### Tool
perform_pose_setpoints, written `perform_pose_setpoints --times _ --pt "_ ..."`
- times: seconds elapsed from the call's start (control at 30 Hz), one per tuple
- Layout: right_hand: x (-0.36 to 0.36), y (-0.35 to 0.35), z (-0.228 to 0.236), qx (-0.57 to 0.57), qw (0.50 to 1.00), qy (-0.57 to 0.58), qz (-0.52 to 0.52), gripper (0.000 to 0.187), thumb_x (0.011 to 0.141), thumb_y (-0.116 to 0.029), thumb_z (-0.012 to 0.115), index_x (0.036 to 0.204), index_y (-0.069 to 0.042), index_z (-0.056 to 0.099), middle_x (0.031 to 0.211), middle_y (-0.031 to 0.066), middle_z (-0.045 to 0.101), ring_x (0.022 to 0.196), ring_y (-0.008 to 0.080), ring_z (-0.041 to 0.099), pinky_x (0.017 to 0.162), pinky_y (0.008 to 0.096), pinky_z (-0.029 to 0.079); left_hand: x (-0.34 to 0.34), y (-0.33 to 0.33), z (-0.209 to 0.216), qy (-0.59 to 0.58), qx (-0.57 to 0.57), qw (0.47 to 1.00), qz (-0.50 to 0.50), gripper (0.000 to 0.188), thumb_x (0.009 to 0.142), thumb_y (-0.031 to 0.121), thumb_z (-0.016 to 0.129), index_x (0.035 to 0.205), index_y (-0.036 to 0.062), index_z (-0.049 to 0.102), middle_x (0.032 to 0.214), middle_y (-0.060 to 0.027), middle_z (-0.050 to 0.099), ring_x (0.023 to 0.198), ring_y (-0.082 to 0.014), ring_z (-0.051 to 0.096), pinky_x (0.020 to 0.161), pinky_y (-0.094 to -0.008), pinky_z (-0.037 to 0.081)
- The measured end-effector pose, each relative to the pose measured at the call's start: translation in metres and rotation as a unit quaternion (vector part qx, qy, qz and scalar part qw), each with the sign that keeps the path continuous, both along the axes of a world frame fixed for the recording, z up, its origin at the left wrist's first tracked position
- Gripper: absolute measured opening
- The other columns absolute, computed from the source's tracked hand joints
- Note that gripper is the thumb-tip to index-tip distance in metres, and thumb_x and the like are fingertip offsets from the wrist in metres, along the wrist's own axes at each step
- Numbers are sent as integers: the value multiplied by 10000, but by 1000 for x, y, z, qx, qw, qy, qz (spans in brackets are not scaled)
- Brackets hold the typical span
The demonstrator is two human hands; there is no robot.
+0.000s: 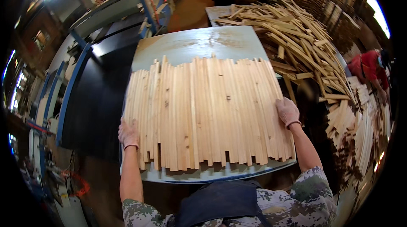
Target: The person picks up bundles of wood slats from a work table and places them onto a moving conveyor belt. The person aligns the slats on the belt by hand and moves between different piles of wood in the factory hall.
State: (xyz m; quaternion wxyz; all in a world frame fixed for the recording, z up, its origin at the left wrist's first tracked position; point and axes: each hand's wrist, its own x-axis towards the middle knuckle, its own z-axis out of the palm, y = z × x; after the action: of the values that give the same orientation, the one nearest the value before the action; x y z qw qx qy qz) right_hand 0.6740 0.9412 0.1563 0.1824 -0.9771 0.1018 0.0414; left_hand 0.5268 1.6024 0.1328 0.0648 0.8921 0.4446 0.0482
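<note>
A wide row of pale wooden strips (207, 112) lies side by side on a light blue-grey table (199, 42), with uneven ends at the far and near sides. My left hand (128, 133), in a pinkish work glove, grips the left edge of the row, fingers curled against the outer strips. On the opposite edge, my right hand (288, 111), gloved the same way, closes against the outermost strips. The row sits between both hands. The undersides of my fingers are partly hidden.
A heap of loose wooden sticks (292, 36) covers a surface at the far right. To the left stands a machine with a black belt (101, 87) and blue frame. A person in red (369, 68) bends near stacked strips (360, 129) at the right.
</note>
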Motion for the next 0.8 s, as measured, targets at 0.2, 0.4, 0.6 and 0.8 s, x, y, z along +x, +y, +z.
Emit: perform_pose_setpoints --times 0.2,0.4,0.6,0.8 --pt "-14 -39 -59 -132 974 -129 130 304 1073 -291 502 1019 -49 679 1049 186 700 1039 399 669 867 495 536 -2 10 -16 -23 0 1000 -17 861 963 639 609 1619 109 437 1411 -224 635 1289 -407 624 1080 -530 498" --pt "-7 -28 -46 37 997 -69 -5 534 1030 -468 588 894 45 652 926 283 670 941 493 639 813 519 493 2 4 2 -56 -78 995 8 836 951 587 621 1633 144 427 1415 -236 632 1296 -426 616 1106 -531 483" --pt "-9 -7 -41 111 992 -23 -60 574 949 -466 658 882 104 646 826 279 648 799 398 650 763 478 500 -1 10 11 -66 -95 993 15 853 958 578 623 1652 136 398 1428 -251 622 1328 -430 594 1136 -523 465" --pt "9 9 -52 149 988 -15 -29 522 927 -427 701 863 86 622 762 197 617 738 298 596 720 452 489 -4 20 16 -64 -85 994 16 882 943 597 628 1656 131 397 1429 -247 622 1336 -424 584 1152 -512 443"
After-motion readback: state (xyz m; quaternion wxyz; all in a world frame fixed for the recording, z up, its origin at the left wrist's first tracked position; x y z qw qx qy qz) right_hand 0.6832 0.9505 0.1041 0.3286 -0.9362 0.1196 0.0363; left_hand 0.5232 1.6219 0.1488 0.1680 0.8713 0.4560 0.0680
